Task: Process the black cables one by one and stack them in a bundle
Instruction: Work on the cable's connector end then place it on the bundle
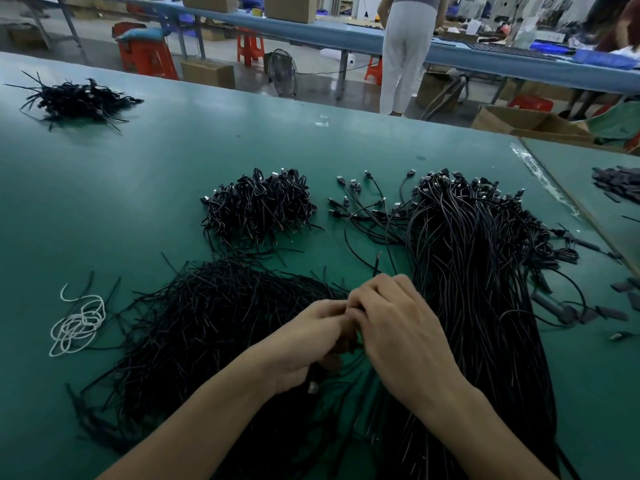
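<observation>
black cables (467, 254) on green workshop table (242, 140)

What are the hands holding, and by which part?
Both the left hand and right hand grip a black cable where their fingers meet; the fingers hide which part of it.
</observation>
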